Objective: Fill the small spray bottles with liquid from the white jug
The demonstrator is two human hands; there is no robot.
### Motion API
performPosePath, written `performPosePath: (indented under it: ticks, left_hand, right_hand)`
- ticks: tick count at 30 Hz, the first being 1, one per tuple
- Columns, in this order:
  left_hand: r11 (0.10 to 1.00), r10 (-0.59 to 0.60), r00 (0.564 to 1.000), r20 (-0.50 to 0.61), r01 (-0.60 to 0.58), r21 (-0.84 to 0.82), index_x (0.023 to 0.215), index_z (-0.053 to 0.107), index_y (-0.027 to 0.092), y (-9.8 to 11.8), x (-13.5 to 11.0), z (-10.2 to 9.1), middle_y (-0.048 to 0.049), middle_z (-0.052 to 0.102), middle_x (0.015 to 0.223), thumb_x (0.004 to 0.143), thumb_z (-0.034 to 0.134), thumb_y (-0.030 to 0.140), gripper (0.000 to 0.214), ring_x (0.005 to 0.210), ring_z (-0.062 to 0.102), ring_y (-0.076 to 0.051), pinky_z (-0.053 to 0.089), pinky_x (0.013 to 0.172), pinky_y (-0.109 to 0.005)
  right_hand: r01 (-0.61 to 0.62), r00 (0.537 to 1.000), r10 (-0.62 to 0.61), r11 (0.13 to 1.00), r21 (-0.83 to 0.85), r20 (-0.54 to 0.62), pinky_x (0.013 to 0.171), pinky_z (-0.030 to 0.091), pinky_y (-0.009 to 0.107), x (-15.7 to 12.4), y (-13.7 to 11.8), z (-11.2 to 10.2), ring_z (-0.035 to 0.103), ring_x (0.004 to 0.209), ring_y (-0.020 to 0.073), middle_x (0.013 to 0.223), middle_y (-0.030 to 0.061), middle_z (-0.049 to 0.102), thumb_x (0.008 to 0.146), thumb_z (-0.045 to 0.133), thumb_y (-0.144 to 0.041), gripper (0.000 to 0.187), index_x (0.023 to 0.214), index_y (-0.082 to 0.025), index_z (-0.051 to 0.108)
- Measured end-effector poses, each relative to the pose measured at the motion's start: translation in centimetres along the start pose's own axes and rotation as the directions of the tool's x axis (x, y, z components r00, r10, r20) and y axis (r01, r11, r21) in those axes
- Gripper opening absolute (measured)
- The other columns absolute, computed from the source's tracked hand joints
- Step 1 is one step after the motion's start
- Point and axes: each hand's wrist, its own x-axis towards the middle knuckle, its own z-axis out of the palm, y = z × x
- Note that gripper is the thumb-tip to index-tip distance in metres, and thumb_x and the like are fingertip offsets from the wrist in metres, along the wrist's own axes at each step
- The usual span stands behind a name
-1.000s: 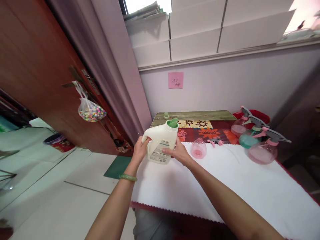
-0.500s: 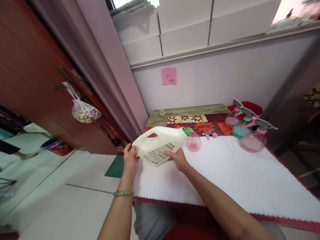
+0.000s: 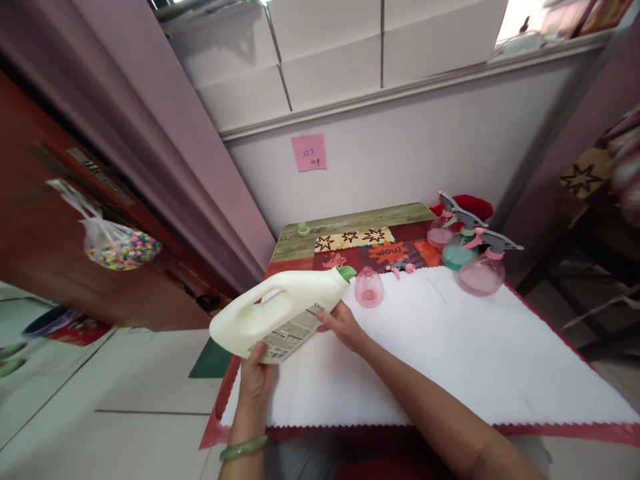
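"Over white cloth (image 3: 425,373), holds what?"
"White jug (image 3: 270,313), tilted, gripped with left hand (image 3: 257,379) at base, right hand (image 3: 345,327) near neck."
"Touches pink bottle (image 3: 369,291) with green mouth (image 3: 347,273)?"
"Perhaps; looks just beside it."

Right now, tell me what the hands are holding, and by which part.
A cream plastic handled jug, tilted: the left hand holds it at the base, the right hand on the lower side near the neck.

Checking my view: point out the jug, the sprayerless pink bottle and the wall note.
Jug (image 3: 284,315), head view: middle of its side.
Sprayerless pink bottle (image 3: 369,288), head view: rounded body.
Wall note (image 3: 309,153), head view: middle of the paper.
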Motion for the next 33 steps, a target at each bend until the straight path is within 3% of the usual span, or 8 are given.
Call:
performPosePath:
  ticks: [5, 10, 19, 33]
  left_hand:
    - [0.995, 0.083, 0.997, -0.006, -0.083, 0.058, 0.115, 0.073, 0.028, 1.1, 0.3, 0.6, -0.0010, 0.073, 0.124, 0.053, 0.092, 0.030, 0.065, 0.128, 0.059, -0.030, 0.037, 0.118, -0.047]
    - [0.985, 0.114, 0.993, -0.008, -0.112, 0.128, 0.117, 0.072, 0.028, 1.3, 0.5, 1.6, -0.0013, 0.073, 0.123, 0.053, 0.091, 0.031, 0.067, 0.125, 0.061, -0.029, 0.040, 0.115, -0.044]
    - [0.959, 0.182, 0.983, 0.017, -0.181, 0.216, 0.111, 0.072, 0.024, 3.2, 0.6, 4.0, -0.0031, 0.073, 0.120, 0.049, 0.091, 0.032, 0.066, 0.119, 0.062, -0.026, 0.046, 0.109, -0.038]
    - [0.922, 0.231, 0.968, 0.093, -0.249, 0.297, 0.112, 0.072, 0.024, 4.8, 0.8, 5.7, -0.0031, 0.075, 0.112, 0.049, 0.091, 0.031, 0.065, 0.115, 0.065, -0.028, 0.044, 0.111, -0.043]
  right_hand:
    - [0.107, 0.991, -0.106, 0.994, 0.015, -0.080, 0.060, 0.064, 0.029, 0.2, 0.0, -1.5, 0.069, 0.092, 0.0205, 0.117, 0.0066, 0.066, 0.083, 0.072, -0.050, 0.053, 0.126, -0.024, 0.056]
    - [0.101, 0.991, -0.097, 0.994, 0.050, -0.091, 0.056, 0.063, 0.028, 0.4, -0.1, -2.4, 0.069, 0.082, 0.0178, 0.106, 0.0058, 0.068, 0.088, 0.063, -0.056, 0.047, 0.121, -0.023, 0.060]
    - [0.117, 0.987, -0.102, 0.986, 0.122, -0.128, 0.059, 0.065, 0.030, 0.7, -1.6, -2.5, 0.070, 0.082, 0.0169, 0.113, 0.0059, 0.066, 0.086, 0.067, -0.054, 0.045, 0.118, -0.024, 0.062]
    - [0.104, 0.983, -0.079, 0.983, 0.151, -0.163, 0.061, 0.065, 0.030, 0.8, -1.9, -2.7, 0.071, 0.081, 0.0167, 0.111, 0.0054, 0.067, 0.082, 0.072, -0.052, 0.046, 0.116, -0.023, 0.060]
